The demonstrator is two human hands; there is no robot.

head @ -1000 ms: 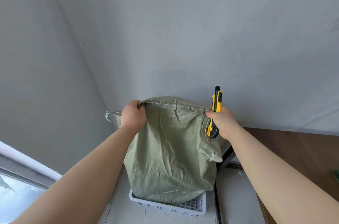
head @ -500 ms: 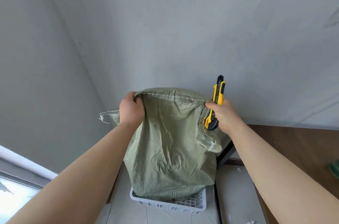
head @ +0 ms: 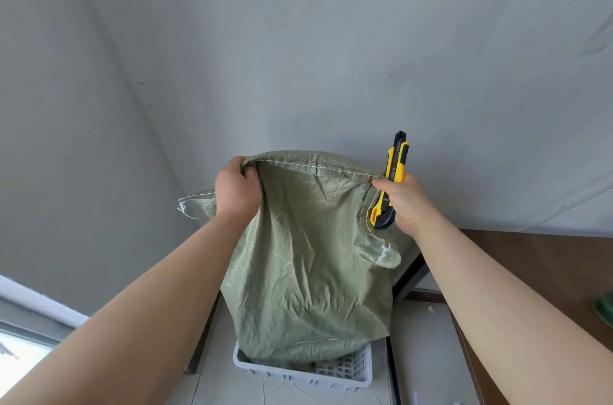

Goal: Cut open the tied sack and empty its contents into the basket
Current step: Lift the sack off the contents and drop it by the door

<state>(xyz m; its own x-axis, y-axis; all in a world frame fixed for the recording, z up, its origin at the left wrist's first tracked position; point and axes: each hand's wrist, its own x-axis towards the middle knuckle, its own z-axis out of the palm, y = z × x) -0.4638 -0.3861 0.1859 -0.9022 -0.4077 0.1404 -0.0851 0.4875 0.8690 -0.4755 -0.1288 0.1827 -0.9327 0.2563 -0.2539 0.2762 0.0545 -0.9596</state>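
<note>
A green woven sack (head: 308,258) hangs upside down, its stitched seam on top and its lower end inside the grey plastic basket (head: 361,374) on the floor. My left hand (head: 236,186) grips the seam at its left corner. My right hand (head: 403,200) pinches the right corner of the seam and also holds a yellow and black utility knife (head: 391,179), which points upward. White thread ends dangle at both corners. What lies inside the basket is hidden by the sack.
Grey walls meet in a corner behind the sack. A dark wooden table (head: 544,268) stands on the right, with a dark metal leg (head: 409,282) close to the sack. A window ledge (head: 36,308) is at lower left. The floor has pale tiles.
Both hands have lifted the sack higher, so its lower end has risen within the basket and more of the basket's lattice wall shows.
</note>
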